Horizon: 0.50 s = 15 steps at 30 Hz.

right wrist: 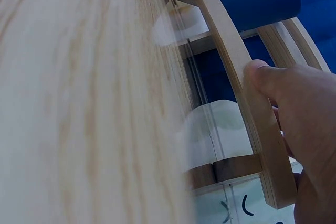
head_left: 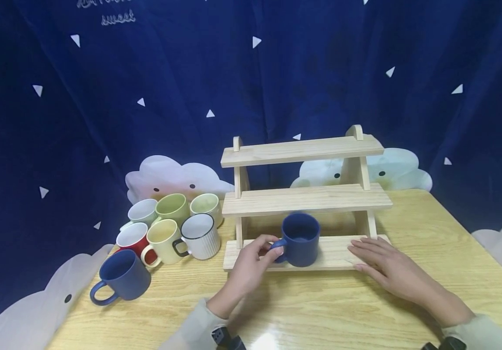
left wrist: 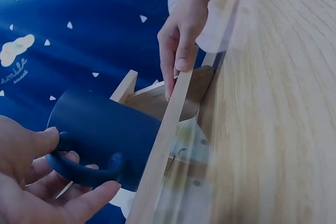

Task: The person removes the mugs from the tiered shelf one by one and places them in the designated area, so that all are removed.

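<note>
A dark blue mug (head_left: pixel 301 245) stands upright on the bottom board (head_left: pixel 335 255) of a three-tier wooden shelf. My left hand (head_left: pixel 251 262) pinches its handle, which points left; in the left wrist view the thumb and fingers close about the handle of the mug (left wrist: pixel 105 129). At the right end of that same board lies my right hand (head_left: pixel 392 267), fingers extended over the top. In the right wrist view the right hand's thumb (right wrist: pixel 258 72) sits against the board's front edge.
To the left on the wooden table (head_left: pixel 181 296) several mugs cluster: another blue mug (head_left: pixel 130 277), a red one (head_left: pixel 132 238), a yellow one (head_left: pixel 163 240), a white ribbed one (head_left: pixel 201 240) and green ones behind. The middle board (head_left: pixel 305 199) and top board (head_left: pixel 301 150) overhang the back.
</note>
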Tool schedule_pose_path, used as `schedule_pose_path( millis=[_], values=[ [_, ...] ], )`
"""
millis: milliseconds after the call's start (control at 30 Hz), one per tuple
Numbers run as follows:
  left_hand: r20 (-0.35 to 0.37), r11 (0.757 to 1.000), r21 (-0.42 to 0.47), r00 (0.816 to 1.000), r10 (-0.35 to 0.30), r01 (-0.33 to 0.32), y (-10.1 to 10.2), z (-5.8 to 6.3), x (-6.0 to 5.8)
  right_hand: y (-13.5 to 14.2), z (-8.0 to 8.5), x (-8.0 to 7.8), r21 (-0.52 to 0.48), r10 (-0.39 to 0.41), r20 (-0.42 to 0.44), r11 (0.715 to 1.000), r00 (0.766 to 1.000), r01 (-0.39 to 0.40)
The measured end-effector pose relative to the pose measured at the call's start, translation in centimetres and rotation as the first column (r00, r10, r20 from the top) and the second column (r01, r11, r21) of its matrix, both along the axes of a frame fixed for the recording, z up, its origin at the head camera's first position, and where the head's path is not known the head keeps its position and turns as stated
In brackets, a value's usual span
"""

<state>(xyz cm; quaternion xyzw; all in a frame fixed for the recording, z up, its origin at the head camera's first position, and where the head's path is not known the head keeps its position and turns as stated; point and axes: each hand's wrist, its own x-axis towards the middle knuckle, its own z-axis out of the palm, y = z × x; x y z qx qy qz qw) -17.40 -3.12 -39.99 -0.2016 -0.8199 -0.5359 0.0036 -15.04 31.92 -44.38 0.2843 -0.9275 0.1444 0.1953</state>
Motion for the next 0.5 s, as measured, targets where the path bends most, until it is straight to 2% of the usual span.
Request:
schedule_pose_path(
  millis=[267, 500],
  values=[
    [0.000, 0.994, 0.100, 0.999, 0.041, -0.040, -0.9, -0.3, 0.1, 0.0, 0.0, 0.0, 0.001, -0.001, -0.005, 1.000, 1.000, 0.001],
    [0.045, 0.981, 0.192, 0.999, 0.019, -0.027, -1.9, -0.3, 0.4, 0.0, 0.0, 0.0, 0.001, 0.005, -0.013, 1.000, 1.000, -0.005]
  ],
)
